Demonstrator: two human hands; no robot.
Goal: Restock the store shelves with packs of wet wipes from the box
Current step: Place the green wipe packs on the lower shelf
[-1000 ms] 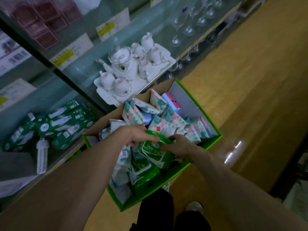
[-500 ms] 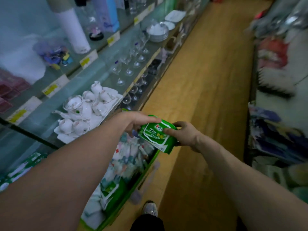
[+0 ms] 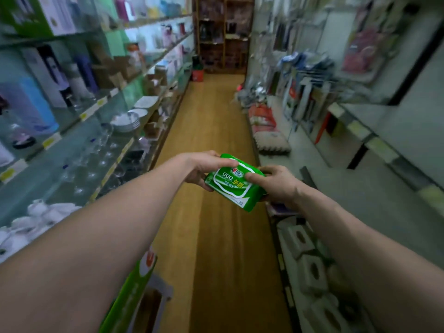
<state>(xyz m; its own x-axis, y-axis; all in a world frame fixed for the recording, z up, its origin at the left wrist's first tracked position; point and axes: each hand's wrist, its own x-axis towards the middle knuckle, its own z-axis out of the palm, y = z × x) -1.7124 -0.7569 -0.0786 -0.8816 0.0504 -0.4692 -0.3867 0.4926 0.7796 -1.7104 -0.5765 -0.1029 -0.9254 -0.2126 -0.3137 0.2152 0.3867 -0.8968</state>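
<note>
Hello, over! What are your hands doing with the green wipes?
Left hand and right hand both gripping green wipes pack. Held over aisle floor. Nothing in the way.

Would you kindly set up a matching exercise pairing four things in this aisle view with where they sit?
Things:
1. wet wipes pack
2. stacked white plates
3. green box
4. cushions

Places:
A. bottom left, beside the left forearm
B. left glass shelf
C. between both hands
D. low shelf on the right of the aisle

Pairs: 1-C, 2-B, 3-A, 4-D
</note>
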